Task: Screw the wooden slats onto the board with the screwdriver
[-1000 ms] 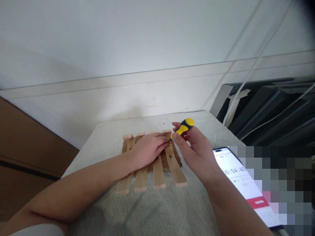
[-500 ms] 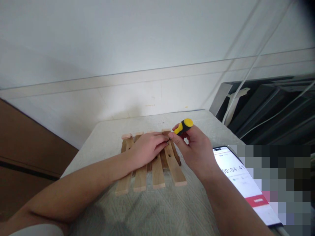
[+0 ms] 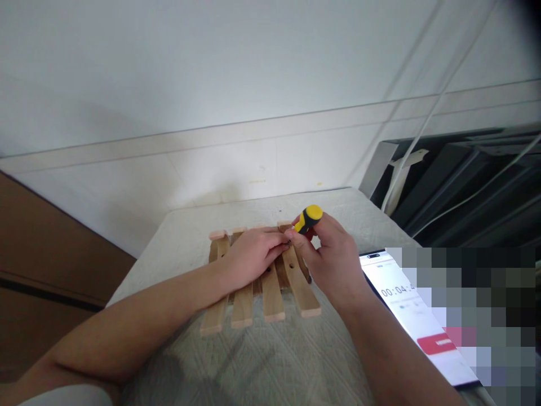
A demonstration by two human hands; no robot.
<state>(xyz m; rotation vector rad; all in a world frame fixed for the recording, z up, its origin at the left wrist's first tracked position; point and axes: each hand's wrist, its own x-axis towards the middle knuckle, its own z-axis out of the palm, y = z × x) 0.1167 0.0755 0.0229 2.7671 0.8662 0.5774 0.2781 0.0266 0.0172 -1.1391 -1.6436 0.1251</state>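
Observation:
A small slatted wooden piece (image 3: 274,301) lies on the cloth, its several pale slats running over darker crosspieces, with round holes in some of them. My left hand (image 3: 250,255) rests across the slats. Its fingertips are pressed together on the far part of the rightmost slat; what they pinch is too small to make out. Closed around a short yellow-and-black screwdriver (image 3: 311,216) is my right hand (image 3: 336,256). The screwdriver leans with its handle up and its tip down by my left fingertips. The tip itself is hidden by the fingers.
A phone (image 3: 408,321) showing a running timer lies to the right of my forearm. Pale patterned cloth (image 3: 236,369) covers the table, which meets a white wall (image 3: 236,169). Dark panels (image 3: 460,175) and a white cable (image 3: 416,144) are at the right.
My right hand and the screwdriver handle have shifted slightly left, and the handle stands more upright. My left hand stays in place on the slats.

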